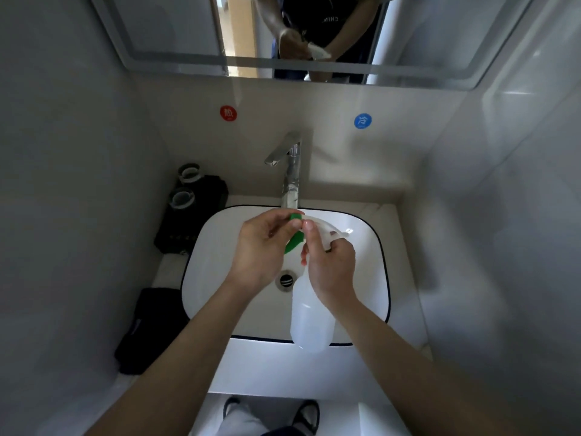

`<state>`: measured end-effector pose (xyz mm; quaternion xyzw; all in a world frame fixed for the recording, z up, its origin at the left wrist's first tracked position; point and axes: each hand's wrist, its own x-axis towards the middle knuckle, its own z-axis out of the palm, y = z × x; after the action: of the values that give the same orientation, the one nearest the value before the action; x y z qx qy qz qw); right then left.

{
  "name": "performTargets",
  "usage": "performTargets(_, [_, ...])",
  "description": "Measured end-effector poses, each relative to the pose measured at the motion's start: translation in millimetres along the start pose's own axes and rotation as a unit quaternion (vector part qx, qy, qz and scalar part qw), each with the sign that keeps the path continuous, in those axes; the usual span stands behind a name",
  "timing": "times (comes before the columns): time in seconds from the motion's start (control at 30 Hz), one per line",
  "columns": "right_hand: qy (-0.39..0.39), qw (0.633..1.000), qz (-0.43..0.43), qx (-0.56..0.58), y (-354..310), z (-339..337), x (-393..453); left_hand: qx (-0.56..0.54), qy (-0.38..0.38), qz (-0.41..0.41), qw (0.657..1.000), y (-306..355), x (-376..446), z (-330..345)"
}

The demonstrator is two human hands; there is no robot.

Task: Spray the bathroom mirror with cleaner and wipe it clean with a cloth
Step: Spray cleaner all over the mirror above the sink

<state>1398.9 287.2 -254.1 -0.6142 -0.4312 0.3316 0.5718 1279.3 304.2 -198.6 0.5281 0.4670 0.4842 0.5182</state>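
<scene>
A translucent white spray bottle (309, 322) with a green nozzle and trigger hangs over the sink. My right hand (330, 269) grips its neck, just below the white spray head. The fingertips of my left hand (262, 247) pinch the green nozzle tip at the front of the head. The bathroom mirror (301, 33) fills the wall above, with a lit strip round its edge; it reflects my arms and the bottle. A dark cloth (151, 328) lies on the counter left of the basin, away from both hands.
The white basin (213, 278) with a dark rim sits below a chrome faucet (290, 165). A black tray with two cups (188, 209) stands at the back left. Red and blue round stickers mark the wall. Grey walls close in on both sides.
</scene>
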Motion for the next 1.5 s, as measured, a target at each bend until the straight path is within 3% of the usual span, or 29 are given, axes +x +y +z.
performTargets(0.17, [0.008, 1.0, 0.013, -0.011, -1, 5, 1, 0.029, 0.004, 0.009, 1.0, -3, 3, -1])
performTargets(0.37, [0.006, 0.999, 0.028, -0.029, -2, 6, 5, 0.037, -0.045, -0.006, 0.998, -6, 9, -10])
performTargets(0.7, [0.003, 0.998, 0.046, -0.029, 1, 8, 9, 0.007, 0.027, -0.032, 0.999, -15, 10, 0])
performTargets(1.1, [-0.003, 0.998, 0.048, -0.035, 3, 7, 11, 0.061, -0.003, -0.005, 0.998, -22, 13, 0])
performTargets(1.5, [-0.008, 0.999, 0.028, -0.024, -2, 5, 6, 0.073, -0.002, -0.047, 0.996, -8, 10, 2])
